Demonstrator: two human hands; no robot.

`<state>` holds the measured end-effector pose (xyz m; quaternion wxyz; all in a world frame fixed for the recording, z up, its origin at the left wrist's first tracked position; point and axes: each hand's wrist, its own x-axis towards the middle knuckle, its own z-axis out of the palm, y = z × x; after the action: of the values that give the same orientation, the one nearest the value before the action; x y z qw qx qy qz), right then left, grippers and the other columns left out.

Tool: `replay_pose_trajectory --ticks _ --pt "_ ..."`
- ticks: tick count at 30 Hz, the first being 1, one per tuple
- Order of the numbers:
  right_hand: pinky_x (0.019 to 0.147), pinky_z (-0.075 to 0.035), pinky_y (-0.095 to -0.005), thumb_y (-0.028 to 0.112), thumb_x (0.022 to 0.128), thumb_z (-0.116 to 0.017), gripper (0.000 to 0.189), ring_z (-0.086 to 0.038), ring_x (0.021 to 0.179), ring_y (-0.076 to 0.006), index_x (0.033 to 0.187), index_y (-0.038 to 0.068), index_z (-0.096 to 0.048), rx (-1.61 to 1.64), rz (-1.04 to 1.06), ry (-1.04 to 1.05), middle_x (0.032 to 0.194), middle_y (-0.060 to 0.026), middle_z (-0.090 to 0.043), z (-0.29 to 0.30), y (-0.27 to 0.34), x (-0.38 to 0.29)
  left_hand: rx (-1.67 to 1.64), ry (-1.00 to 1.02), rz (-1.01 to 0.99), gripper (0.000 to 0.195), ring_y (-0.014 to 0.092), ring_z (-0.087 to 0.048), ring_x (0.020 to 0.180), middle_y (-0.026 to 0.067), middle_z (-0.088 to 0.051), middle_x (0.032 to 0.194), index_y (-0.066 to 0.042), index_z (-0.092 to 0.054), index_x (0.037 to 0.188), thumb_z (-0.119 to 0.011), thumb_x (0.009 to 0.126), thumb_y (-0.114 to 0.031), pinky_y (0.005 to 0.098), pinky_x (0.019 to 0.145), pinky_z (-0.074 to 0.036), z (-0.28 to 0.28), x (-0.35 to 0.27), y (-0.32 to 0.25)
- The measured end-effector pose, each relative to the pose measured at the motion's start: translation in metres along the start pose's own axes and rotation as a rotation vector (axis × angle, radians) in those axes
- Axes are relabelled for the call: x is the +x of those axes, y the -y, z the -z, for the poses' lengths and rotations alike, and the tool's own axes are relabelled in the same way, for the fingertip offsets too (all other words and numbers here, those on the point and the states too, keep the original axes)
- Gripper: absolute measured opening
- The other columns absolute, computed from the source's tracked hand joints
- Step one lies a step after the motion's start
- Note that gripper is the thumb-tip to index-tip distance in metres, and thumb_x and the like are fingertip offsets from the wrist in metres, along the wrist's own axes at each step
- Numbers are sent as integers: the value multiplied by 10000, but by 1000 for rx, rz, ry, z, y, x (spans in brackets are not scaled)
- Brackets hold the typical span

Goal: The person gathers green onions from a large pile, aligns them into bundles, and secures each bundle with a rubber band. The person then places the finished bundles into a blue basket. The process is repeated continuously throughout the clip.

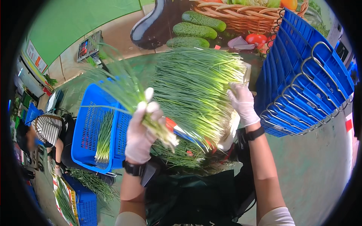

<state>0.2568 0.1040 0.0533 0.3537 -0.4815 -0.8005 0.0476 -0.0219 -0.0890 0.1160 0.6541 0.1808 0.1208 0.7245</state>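
Observation:
My left hand [144, 127], in a pale thin glove, is closed around a small bunch of green onions [150, 124]. Their white root ends point down to the right and their leaves fan out to the upper left, slightly blurred. In front of me lies a large heap of green onions [192, 93], leaves to the left and white ends to the right. My right hand [241, 100], gloved too, rests at the white ends on the heap's right side; whether its fingers grip any stalks is unclear.
A blue plastic crate [93, 135] at left holds a bunch of green onions [104, 138]. Nested blue crates with metal handles [305, 82] stand at right. Loose greens [183, 154] lie below the heap. A digital scale [89, 46] is at upper left. A co-worker [51, 130] bends over greens at far left.

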Motion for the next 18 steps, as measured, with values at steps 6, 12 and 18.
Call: replay_pose_trajectory --ticks 6,12,18 --pt "732 -504 -425 248 720 -765 277 -634 784 -342 952 129 -671 -277 92 179 826 -149 -645 -10 0 23 6 -370 257 158 140 -513 670 -1 -552 800 -136 -563 1100 -598 950 -172 304 631 -445 57 53 43" --pt "720 -499 -413 258 755 -755 272 -651 810 -338 918 89 -617 -2 39 390 815 -142 -664 10 -5 46 -93 -361 352 102 129 -472 588 -19 -542 718 -135 -611 968 -659 917 -208 287 557 -409 84 56 71" --pt "717 -502 -385 188 834 -712 232 -656 796 -330 951 44 -573 279 -42 -48 826 -149 -661 9 3 32 -37 -412 373 93 137 -485 595 -9 -556 729 -127 -611 974 -658 913 -180 289 550 -409 85 55 87"
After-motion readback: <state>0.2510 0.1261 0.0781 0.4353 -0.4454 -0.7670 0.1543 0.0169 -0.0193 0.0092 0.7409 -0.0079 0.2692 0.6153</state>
